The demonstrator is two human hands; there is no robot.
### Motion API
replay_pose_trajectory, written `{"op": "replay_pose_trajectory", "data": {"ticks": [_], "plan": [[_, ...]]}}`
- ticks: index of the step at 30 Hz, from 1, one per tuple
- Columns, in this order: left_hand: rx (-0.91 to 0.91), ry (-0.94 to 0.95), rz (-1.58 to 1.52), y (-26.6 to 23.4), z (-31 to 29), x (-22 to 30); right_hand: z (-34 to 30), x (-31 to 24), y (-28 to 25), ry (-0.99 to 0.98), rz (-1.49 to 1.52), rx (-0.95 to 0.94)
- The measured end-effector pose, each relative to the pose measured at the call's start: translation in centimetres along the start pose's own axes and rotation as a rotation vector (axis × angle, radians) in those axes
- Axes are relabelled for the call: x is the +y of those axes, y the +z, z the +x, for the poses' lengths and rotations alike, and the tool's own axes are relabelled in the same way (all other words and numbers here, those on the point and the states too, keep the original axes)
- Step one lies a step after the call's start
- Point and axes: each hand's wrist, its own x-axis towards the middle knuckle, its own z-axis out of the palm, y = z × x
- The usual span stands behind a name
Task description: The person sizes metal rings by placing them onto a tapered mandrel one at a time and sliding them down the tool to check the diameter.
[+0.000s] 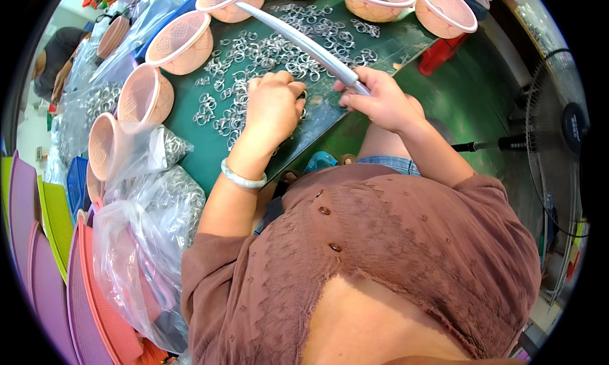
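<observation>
A long tapered silver ring mandrel point(298, 40) slants up and to the left across the table, its thick end in my right hand point(382, 98). The fingers of that hand are wrapped round it. My left hand point(274, 105) rests low over the near part of a spread pile of silver rings point(266, 51), its fingers curled in. What it holds, if anything, is hidden by the knuckles. Loose rings lie all about it on the green tabletop point(184, 111).
Pink plastic baskets point(180, 42) line the far and left edges. Clear plastic bags point(136, 257) of metal pieces hang at the left, by purple and coral baskets point(104, 295). A red stool point(441, 54) and a black fan point(558, 124) stand right. Another person point(54, 63) is at far left.
</observation>
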Motion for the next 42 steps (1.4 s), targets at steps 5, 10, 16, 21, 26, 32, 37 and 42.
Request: {"op": "replay_pose_trajectory", "data": {"ticks": [5,10,16,21,26,32,37,42], "plan": [[-0.036,0.076,-0.049,-0.2,-0.3,-0.8,-2.4,-0.2,-0.7,0.081,0.097,-0.011],[0.048,0.157,-0.072,-0.2,0.0,-1.2,-4.0,-0.1,-1.3,0.111,0.035,0.028],[0.238,-0.253,-0.618,1.4,0.2,-1.5,-5.4,0.2,-2.3,0.051,-0.189,0.072],[0.359,-0.515,-2.007,-0.6,-0.2,-4.1,-6.3,-0.3,-3.0,-0.034,-0.369,0.007],[0.383,-0.406,-1.999,-1.1,-1.2,-4.0,-6.1,-0.6,-1.8,-0.295,-0.439,-0.030],[0.403,-0.372,-2.016,-1.4,-2.6,-3.9,-5.9,-1.6,-0.9,-0.408,-0.566,0.026],[0.433,-0.288,-2.087,-1.3,-3.4,-4.8,-6.1,-1.8,-1.1,-0.445,-0.596,0.017],[0.361,-0.245,-2.072,-1.4,-3.6,-3.3,-5.9,-2.1,-0.8,-0.480,-0.613,0.068]]}}
